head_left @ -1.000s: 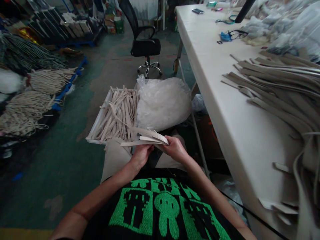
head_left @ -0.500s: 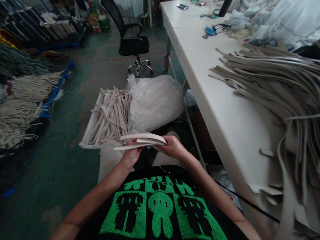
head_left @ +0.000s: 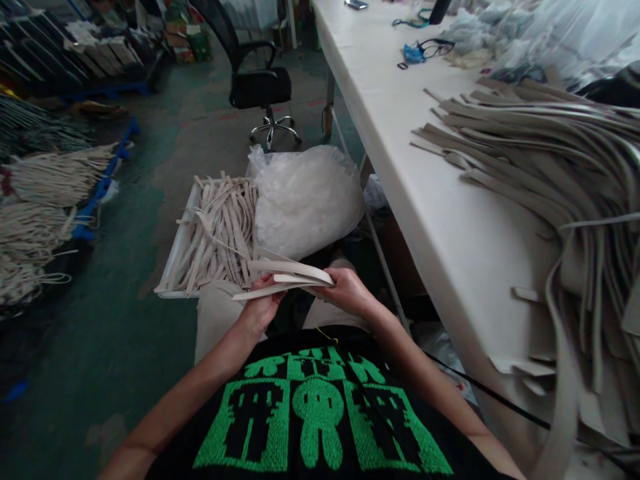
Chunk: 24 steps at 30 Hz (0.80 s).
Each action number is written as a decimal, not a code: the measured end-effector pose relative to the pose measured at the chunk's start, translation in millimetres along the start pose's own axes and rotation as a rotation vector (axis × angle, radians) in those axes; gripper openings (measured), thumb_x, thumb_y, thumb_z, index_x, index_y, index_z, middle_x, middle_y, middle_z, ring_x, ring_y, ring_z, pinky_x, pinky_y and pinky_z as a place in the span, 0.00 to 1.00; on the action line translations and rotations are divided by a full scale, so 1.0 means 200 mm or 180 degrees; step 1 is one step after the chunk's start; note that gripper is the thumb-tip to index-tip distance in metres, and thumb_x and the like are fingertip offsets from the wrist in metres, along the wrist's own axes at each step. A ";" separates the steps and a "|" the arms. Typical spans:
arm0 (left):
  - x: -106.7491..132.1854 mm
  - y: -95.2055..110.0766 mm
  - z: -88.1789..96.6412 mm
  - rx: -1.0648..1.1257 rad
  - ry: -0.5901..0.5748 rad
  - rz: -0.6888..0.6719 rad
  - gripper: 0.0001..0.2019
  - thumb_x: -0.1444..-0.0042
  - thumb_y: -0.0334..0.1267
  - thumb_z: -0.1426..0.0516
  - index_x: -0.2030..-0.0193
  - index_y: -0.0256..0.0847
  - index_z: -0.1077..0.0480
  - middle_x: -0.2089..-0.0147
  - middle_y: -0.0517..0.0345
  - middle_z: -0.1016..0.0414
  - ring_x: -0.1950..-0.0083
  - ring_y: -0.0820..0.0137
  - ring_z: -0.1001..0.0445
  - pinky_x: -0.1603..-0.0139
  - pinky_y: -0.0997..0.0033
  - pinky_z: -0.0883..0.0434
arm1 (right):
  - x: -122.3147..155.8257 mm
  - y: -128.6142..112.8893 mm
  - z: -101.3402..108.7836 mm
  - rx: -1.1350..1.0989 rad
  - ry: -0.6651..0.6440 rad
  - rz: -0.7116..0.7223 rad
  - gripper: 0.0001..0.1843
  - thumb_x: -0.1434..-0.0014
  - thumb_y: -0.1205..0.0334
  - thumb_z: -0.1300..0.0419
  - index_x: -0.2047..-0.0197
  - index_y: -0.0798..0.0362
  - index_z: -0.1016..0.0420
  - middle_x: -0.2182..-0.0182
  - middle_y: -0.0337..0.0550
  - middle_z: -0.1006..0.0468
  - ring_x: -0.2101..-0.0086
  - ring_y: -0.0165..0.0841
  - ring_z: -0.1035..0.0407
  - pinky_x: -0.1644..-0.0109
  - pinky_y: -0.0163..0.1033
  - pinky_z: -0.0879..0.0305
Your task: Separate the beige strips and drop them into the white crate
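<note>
Several beige strips (head_left: pixel 295 269) are held over my lap, fanned apart toward the left. My right hand (head_left: pixel 349 290) is closed round their gathered right end. Beneath the left part of the strips, my left hand (head_left: pixel 263 303) grips them, its fingers partly covered by them. Just beyond my hands stands a white tray (head_left: pixel 173 259) heaped with similar beige strips (head_left: pixel 223 230). A bulging clear plastic bag (head_left: pixel 307 200) with pale contents rests beside that heap on the right.
To my right runs a long white table (head_left: pixel 400 167) bearing a large tied bundle of beige strips (head_left: pixel 540 147), glasses (head_left: pixel 437 48) and plastic bags. A black office chair (head_left: pixel 263 87) stands ahead. Strip bundles (head_left: pixel 63 175) lie on a blue pallet (head_left: pixel 107 190) at left.
The strips in my hands have shifted slightly, with the upper ones spreading a little at their left ends. Both hands keep their hold. The whole view has moved slightly.
</note>
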State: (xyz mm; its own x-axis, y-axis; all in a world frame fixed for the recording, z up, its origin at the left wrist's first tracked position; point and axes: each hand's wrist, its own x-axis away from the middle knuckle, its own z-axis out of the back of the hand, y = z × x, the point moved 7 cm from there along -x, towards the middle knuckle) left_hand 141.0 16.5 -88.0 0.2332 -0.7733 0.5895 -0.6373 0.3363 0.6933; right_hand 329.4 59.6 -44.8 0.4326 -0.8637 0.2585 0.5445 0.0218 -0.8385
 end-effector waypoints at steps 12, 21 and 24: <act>0.05 0.02 -0.07 -0.0029 -0.0233 0.0277 0.20 0.71 0.38 0.21 0.74 0.35 0.25 0.77 0.63 0.27 0.77 0.79 0.31 0.76 0.82 0.30 | -0.08 0.04 -0.01 -0.2350 0.0221 -0.0156 0.22 0.52 0.42 0.32 0.69 0.54 0.27 0.77 0.39 0.25 0.81 0.25 0.41 0.77 0.34 0.43; 0.04 -0.03 -0.07 0.0171 -0.0403 0.0601 0.11 0.56 0.32 0.26 0.71 0.35 0.24 0.76 0.62 0.25 0.77 0.79 0.30 0.78 0.82 0.30 | -0.04 0.06 0.03 -0.3091 0.0410 0.0000 0.22 0.59 0.57 0.26 0.61 0.53 0.25 0.72 0.35 0.25 0.81 0.21 0.46 0.79 0.30 0.50; 0.04 -0.02 -0.05 0.0310 -0.0365 0.0736 0.09 0.51 0.29 0.29 0.70 0.34 0.25 0.75 0.61 0.25 0.77 0.79 0.30 0.77 0.82 0.29 | -0.03 0.03 0.01 -0.2864 0.0220 0.0363 0.14 0.53 0.61 0.30 0.62 0.53 0.22 0.63 0.42 0.19 0.72 0.27 0.33 0.70 0.32 0.37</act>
State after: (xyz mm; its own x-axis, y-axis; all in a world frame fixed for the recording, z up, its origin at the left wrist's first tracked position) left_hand 152.9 13.5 -82.8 -0.0079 -0.7397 0.6729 -0.7329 0.4621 0.4994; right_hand 331.1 65.4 -50.4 0.3896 -0.9093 0.1459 -0.2782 -0.2673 -0.9226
